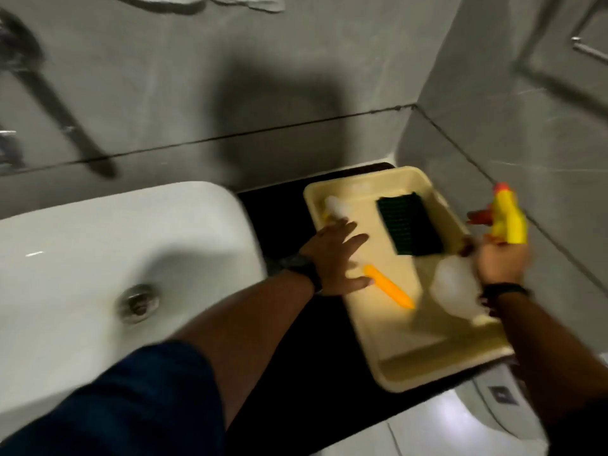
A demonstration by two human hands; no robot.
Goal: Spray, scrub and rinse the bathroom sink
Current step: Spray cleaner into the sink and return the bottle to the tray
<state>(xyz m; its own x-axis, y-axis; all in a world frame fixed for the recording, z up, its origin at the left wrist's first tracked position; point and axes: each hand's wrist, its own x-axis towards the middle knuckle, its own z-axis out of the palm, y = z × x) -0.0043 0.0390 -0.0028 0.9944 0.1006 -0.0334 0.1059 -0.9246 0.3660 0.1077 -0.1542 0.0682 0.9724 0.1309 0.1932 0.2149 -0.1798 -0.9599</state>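
Though blurred, right hand (500, 261) grips spray bottle (508, 222), brush (388, 286) half-hidden.

A dark counter (283, 324) is seen set into the corner of grey tiled walls. A white sink (98, 245) is set on its left part, and just beside it, on the right part, a cream tray (424, 366) is laid at a slant. The tray's near corner is seen over the counter's front edge.
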